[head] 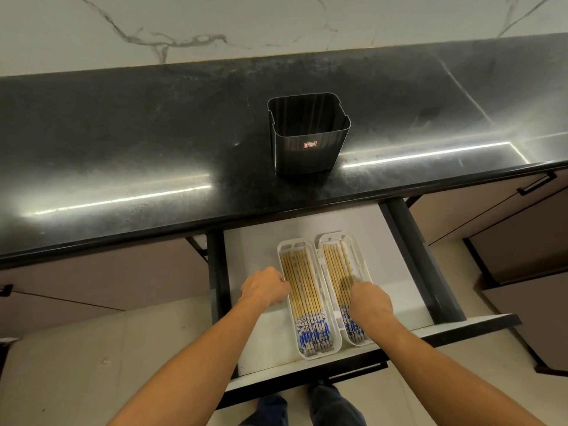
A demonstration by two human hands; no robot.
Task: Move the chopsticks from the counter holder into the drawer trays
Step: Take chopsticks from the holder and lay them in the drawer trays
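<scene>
Two white trays lie side by side in the open drawer [258,241]. The left tray [307,355] holds several bamboo chopsticks [302,287] with blue-and-white patterned ends. The right tray [362,262] holds several more chopsticks [336,272]. My left hand [266,287] rests curled against the left tray's outer rim. My right hand [370,301] lies curled over the right tray, covering part of its chopsticks. The black holder [309,142] stands on the counter and looks empty inside.
The black counter [138,142] runs across the view, with a marble wall behind it. The drawer's dark side rails [421,256] flank the trays. Closed cabinet fronts with black handles [536,184] sit on either side. My feet show below the drawer.
</scene>
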